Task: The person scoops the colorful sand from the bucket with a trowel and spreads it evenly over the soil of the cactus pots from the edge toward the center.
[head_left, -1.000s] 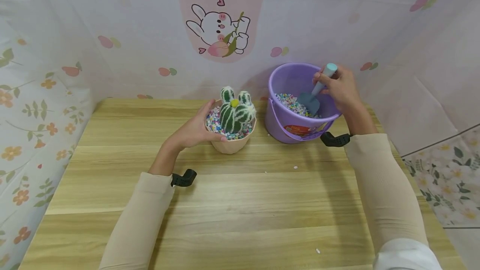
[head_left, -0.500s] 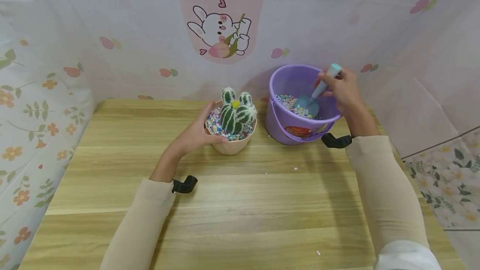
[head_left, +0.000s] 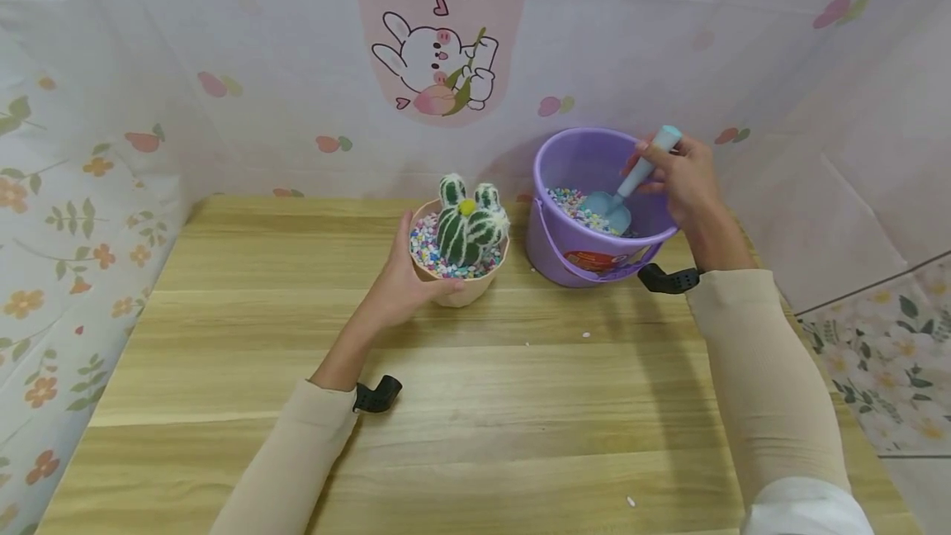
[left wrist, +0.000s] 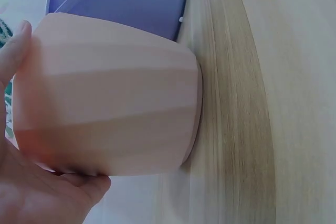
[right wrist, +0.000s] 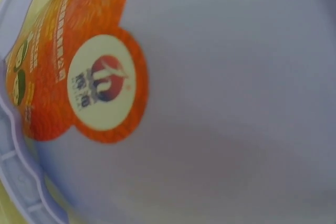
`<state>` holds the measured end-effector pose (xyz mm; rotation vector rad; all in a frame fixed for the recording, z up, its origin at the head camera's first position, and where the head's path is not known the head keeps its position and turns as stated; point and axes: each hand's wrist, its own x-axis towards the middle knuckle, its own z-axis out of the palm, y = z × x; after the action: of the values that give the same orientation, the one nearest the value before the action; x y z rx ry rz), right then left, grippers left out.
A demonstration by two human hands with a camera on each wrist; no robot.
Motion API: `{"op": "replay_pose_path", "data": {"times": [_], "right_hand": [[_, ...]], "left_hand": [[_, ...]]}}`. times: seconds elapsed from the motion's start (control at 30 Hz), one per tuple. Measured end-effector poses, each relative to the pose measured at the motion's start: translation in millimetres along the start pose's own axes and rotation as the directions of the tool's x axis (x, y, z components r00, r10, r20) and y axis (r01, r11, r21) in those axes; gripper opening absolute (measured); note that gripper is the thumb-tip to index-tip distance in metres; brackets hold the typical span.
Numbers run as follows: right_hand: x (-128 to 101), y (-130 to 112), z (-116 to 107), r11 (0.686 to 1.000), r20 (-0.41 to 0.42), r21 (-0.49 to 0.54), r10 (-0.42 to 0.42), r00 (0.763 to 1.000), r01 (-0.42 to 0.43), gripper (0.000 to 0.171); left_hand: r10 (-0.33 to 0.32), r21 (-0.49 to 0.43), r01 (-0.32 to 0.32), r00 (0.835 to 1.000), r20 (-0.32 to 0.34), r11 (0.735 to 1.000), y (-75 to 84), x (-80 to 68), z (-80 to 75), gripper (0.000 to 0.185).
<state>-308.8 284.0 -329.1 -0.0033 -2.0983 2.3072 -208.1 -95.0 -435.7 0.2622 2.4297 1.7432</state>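
My left hand (head_left: pixel 401 283) grips the side of a peach faceted flower pot (head_left: pixel 461 294), thumb along the front and fingers round the left. In the pot a green-and-white fuzzy cactus (head_left: pixel 464 234) stands among coloured pebbles (head_left: pixel 427 246). The left wrist view shows the pot (left wrist: pixel 110 98) close up, its base on the table. To the right, my right hand (head_left: pixel 687 180) holds a light-blue hand shovel (head_left: pixel 639 172) by its handle. The shovel's blade rests tilted on coloured pebbles inside a purple bucket (head_left: pixel 550 242). Only the bucket's wall and orange label (right wrist: pixel 47 103) appear in the right wrist view.
Pot and bucket stand near the back of a wooden table (head_left: pixel 475 428), a small gap between them. A few stray pebbles (head_left: pixel 586 334) lie on the wood. A printed curtain (head_left: pixel 282 48) hangs just behind. The bucket's handle (head_left: pixel 560 258) hangs down in front.
My left hand has slid toward the front of the pot, its wrist lower and further right. The shovel's handle has shifted slightly right with my right hand, its blade still in the bucket.
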Motion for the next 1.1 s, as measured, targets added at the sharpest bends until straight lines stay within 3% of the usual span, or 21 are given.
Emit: {"op": "replay_pose_path", "data": {"times": [0.13,0.33,0.53,0.77,1.1], "right_hand": [[0,0,0,0.999,0.005,0.035,0.007,1.000,-0.008,0.014],[1,0,-1,0.997,0.009,0.070,0.021,1.000,-0.022,0.013],[-1,-2,-4,0.995,-0.005,0.087,0.039,0.999,-0.038,0.014],[0,-2,-4,0.991,-0.031,0.124,0.064,0.997,-0.059,0.027],[0,-3,-4,0.976,-0.076,0.202,0.100,0.992,-0.082,0.022]], "left_hand": [[0.012,-0.027,-0.011,1.000,0.006,1.000,-1.8,1.8,-1.1,0.124],[0.017,-0.083,-0.012,0.998,0.066,0.996,3.2,5.1,-6.9,0.120],[0.009,-0.085,-0.001,0.996,0.093,0.996,-1.0,9.3,-9.4,0.119],[0.030,-0.094,-0.019,0.992,0.125,0.995,-2.0,12.6,-14.2,0.119],[0.017,-0.131,0.005,0.986,0.167,0.991,-1.6,15.1,-20.3,0.125]]}}
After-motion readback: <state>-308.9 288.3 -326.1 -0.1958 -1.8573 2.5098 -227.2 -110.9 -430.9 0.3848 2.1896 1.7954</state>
